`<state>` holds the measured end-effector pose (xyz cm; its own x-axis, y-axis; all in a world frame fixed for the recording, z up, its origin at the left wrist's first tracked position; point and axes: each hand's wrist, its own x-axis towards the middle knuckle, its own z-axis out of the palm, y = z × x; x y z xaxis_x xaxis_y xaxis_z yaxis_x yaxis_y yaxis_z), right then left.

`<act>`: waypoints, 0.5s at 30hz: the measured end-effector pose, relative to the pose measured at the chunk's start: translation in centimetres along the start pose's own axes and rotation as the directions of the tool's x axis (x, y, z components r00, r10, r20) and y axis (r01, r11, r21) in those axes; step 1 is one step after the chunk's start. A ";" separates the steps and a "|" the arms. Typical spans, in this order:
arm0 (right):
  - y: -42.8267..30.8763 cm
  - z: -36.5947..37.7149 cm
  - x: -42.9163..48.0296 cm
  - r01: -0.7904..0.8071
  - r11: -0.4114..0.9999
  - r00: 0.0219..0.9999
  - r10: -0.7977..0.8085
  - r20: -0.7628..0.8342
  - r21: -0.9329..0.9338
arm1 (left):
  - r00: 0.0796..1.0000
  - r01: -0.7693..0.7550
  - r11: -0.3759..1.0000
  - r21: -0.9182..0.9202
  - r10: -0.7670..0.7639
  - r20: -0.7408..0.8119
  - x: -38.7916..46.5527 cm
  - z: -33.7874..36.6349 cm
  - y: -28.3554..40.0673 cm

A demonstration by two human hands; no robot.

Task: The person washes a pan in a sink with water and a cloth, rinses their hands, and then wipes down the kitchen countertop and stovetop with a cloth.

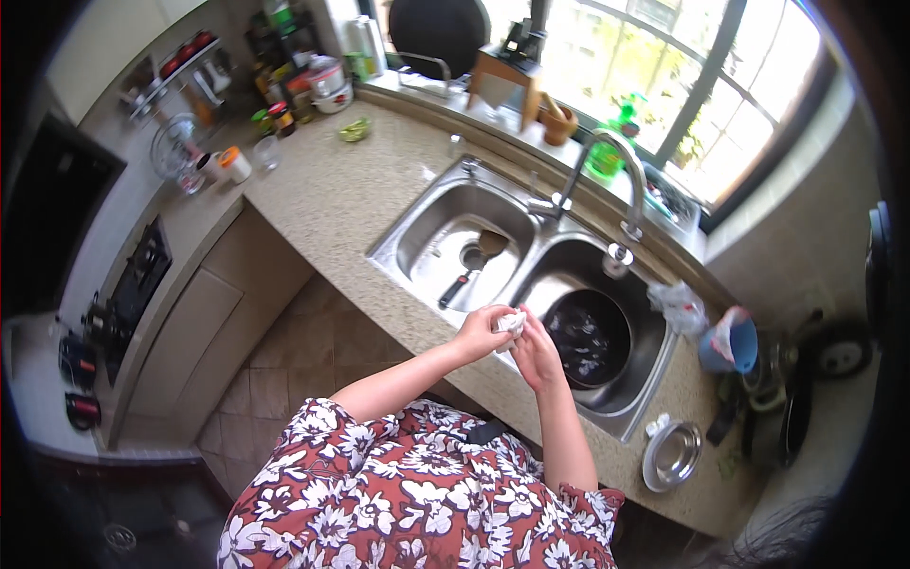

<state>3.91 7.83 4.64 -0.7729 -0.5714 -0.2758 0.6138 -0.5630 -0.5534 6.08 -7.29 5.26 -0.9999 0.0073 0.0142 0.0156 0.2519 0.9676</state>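
Observation:
My left hand and my right hand meet over the front rim of the double sink, both closed on a crumpled white tissue or cloth. Just beyond them, the right basin holds a dark round pan with water in it, under the curved metal faucet. In the left basin lies a spatula-like utensil with a black and red handle; its brown head is by the drain.
A blue bin, a clear plastic bag and a metal bowl stand right of the sink. Jars and a small green dish are on the left counter. A wooden mortar and green bottle line the windowsill.

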 end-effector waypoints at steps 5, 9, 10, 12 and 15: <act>6.2 7.1 3.5 -0.179 0.934 0.983 0.162 -0.081 -0.310 | 0.957 0.177 0.930 -0.323 -0.239 -0.164 -3.6 -10.5 -3.6; 12.0 12.4 7.3 -0.211 0.807 0.978 0.167 -0.129 -0.551 | 0.918 0.228 0.838 -0.496 -0.354 -0.177 -7.7 -17.1 -5.5; 13.6 13.1 8.3 -0.167 0.795 0.985 0.160 -0.063 -0.583 | 0.907 0.236 0.829 -0.508 -0.375 -0.191 -8.9 -18.9 -5.5; 16.7 14.4 10.3 -0.153 0.766 0.982 0.186 -0.013 -0.624 | 0.886 0.226 0.818 -0.529 -0.398 -0.236 -11.3 -22.3 -5.8; 20.2 18.0 12.3 -0.159 0.725 0.979 0.204 -0.012 -0.670 | 0.829 0.160 0.701 -0.696 -0.478 -0.291 -14.9 -26.6 -6.6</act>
<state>9.70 -21.36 4.20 -0.6333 -0.6670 -0.3925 0.4600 0.0835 -0.8840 20.74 -34.82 5.36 -0.8372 -0.3959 -0.3773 -0.1512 -0.4955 0.8554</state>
